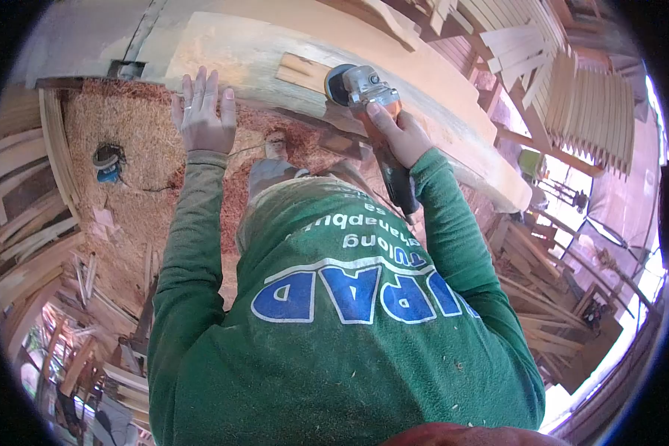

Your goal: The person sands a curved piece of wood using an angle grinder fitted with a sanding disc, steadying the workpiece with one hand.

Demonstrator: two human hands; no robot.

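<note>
My right hand [407, 138] is closed round the orange and black body of an angle grinder [377, 97] with a silver head. The grinder's dark round disc lies at the right end of a small wooden piece [302, 72], which rests on a long, pale wooden board [249, 44]. My left hand [205, 111] lies flat at the board's near edge, left of the small piece, with its fingers spread and nothing held. A ring shows on one finger.
Sawdust and shavings cover the floor [137, 178], where a blue power tool [108, 167] lies at the left. Cut wood is stacked at the left edge. Slatted wooden pieces [587, 111] stand at the upper right, with a pile of scrap wood [535, 297] below.
</note>
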